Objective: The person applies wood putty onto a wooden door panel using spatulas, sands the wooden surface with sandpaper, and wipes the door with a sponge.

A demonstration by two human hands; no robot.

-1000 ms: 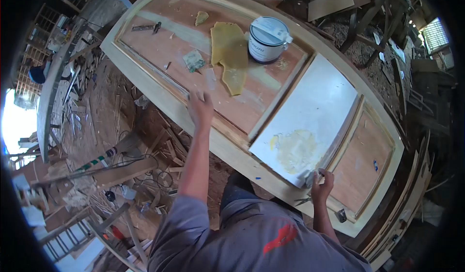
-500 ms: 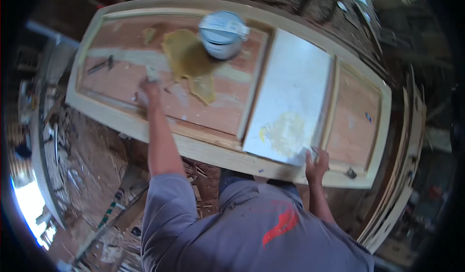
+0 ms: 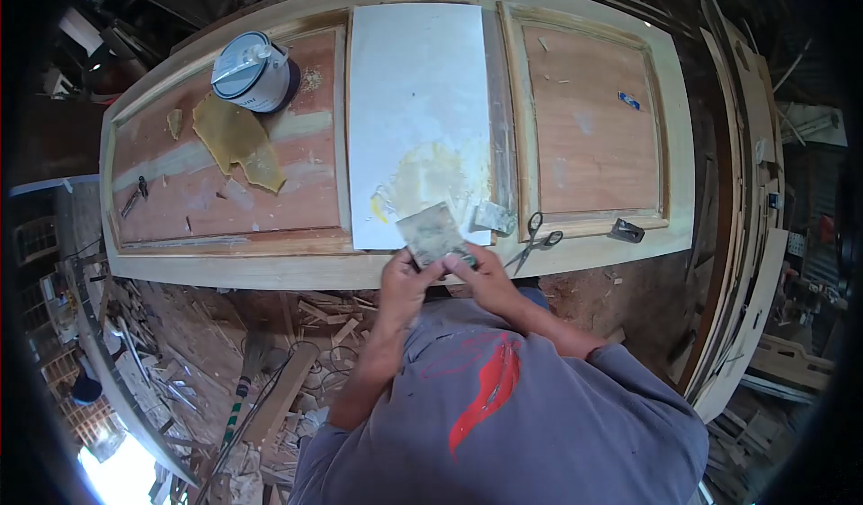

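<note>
My left hand (image 3: pixel 404 287) and my right hand (image 3: pixel 485 280) meet at the near edge of a wooden door panel (image 3: pixel 315 270). Both grip a square, stained grey-green piece (image 3: pixel 430 233), thumbs on its face. Under it lies a white board (image 3: pixel 418 83) with a pale yellowish smear (image 3: pixel 427 174) near its lower end. A similar small stained piece (image 3: pixel 495 217) rests on the board's lower right corner. Scissors (image 3: pixel 536 239) lie just right of my right hand, and a small dark metal object (image 3: pixel 627 230) is farther right.
A paint can (image 3: pixel 262 83) stands on the left panel beside a ragged tan sheet (image 3: pixel 235 141). Pliers-like metal bits (image 3: pixel 135 196) lie at far left, a small blue item (image 3: pixel 628 101) at right. Wood scraps (image 3: pixel 342 325) cover the floor. Long boards (image 3: pixel 746 262) lean at the right.
My left hand has come from the left panel to the middle, and my right hand has joined it on the square piece. The view has shifted, bringing the scissors into sight.
</note>
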